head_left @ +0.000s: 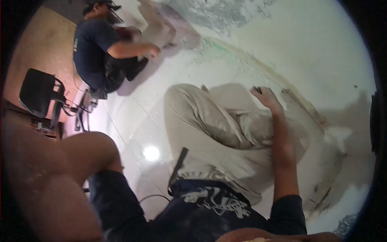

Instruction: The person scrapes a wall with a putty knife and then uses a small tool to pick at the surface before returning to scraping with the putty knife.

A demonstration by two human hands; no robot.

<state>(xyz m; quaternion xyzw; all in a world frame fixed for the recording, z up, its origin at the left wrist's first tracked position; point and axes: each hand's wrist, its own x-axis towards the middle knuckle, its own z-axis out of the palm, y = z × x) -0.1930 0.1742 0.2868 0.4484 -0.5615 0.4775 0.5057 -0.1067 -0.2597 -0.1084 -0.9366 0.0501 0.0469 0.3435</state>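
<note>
Right hand (266,98): one seen, bare, arm stretched far, fingers curled down onto the floor. A small dark object (256,89) sits at the fingertips, on the far-left side of the hand; whether it is gripped cannot be told, nor what it is. Left hand: out of frame, only the bent bare arm shows near left, well apart from the right.

Just right of the hand runs one rough grey-brown strip (307,109), crusted and uneven, curving nearward. Beneath the arm, two folded legs in creased beige trousers (213,121). White floor tiles (133,121), glossy, one bright glare spot.

Far left: one second person (96,48), dark blue shirt, crouched, hand on the floor. One black chair (38,92) at left
</note>
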